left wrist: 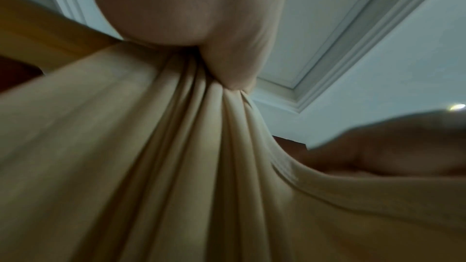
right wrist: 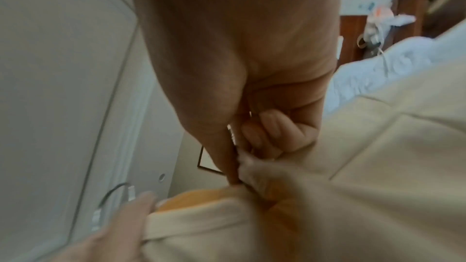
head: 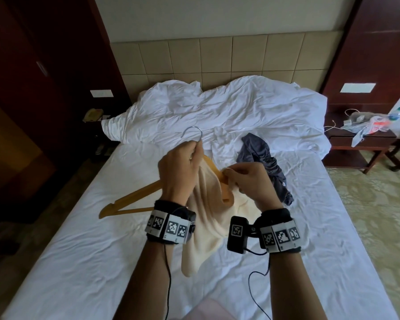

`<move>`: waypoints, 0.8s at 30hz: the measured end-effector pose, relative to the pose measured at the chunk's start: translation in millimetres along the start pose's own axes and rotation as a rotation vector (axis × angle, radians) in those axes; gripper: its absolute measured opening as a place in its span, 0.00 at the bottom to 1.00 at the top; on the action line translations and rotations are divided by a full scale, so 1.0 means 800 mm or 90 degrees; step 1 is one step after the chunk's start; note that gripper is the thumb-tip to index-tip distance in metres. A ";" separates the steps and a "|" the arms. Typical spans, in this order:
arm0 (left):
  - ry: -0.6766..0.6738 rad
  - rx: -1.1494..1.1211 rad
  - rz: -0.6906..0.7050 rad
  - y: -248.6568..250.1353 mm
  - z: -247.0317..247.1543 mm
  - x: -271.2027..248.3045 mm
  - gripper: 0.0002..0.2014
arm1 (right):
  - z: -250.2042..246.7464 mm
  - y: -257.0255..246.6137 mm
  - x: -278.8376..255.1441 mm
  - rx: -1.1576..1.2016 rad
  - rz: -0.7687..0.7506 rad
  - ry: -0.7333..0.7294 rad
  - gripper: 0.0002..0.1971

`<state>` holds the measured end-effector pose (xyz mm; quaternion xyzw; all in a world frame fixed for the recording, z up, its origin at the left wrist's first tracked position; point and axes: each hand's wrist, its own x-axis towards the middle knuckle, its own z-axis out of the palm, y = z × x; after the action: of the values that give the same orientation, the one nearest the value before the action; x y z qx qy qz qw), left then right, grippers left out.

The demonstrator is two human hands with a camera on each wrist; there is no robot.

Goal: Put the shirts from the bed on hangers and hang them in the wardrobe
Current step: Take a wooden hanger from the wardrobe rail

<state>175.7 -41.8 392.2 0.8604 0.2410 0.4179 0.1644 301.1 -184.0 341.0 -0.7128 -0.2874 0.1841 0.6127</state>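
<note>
Fingers of the left hand are curled round the neck of a wooden hanger just under its metal hook, with gathered folds of a cream shirt bunched in the same grip; the left wrist view shows the cloth fanning out from the closed palm. The right hand pinches the shirt's edge between thumb and fingertips and holds it at the hanger's right shoulder, so the wood there is partly wrapped in fabric. In the right wrist view the thumb presses against the curled fingers with cloth caught between them and an orange patch of hanger just below. The hanger's left arm and lower bar stick out bare to the left, above the bed. The rest of the cream shirt hangs down between the two wrists, each of which wears a band with black-and-white markers.

Just beyond the right hand a dark grey shirt lies crumpled on the white sheet. Behind it a rumpled white duvet is heaped against the padded headboard. To the far right a dark wooden table carries a plastic bag and cables; dark wooden panels stand on both sides of the bed.
</note>
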 end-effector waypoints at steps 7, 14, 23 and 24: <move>-0.055 -0.028 -0.040 0.004 0.030 -0.022 0.22 | 0.015 -0.036 -0.012 0.391 0.101 -0.118 0.13; -0.122 -0.115 -0.087 0.007 0.032 -0.025 0.23 | 0.026 -0.034 -0.008 0.418 0.085 -0.079 0.13; -0.098 -0.104 -0.023 -0.003 0.017 -0.019 0.25 | -0.014 -0.022 -0.002 0.329 0.018 0.110 0.05; -0.082 -0.107 -0.028 -0.004 0.014 -0.019 0.25 | -0.024 -0.012 0.001 0.283 0.025 0.116 0.05</move>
<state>175.8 -48.2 374.6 0.8632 0.2125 0.3768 0.2604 311.6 -197.8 353.8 -0.5796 -0.1698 0.1897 0.7741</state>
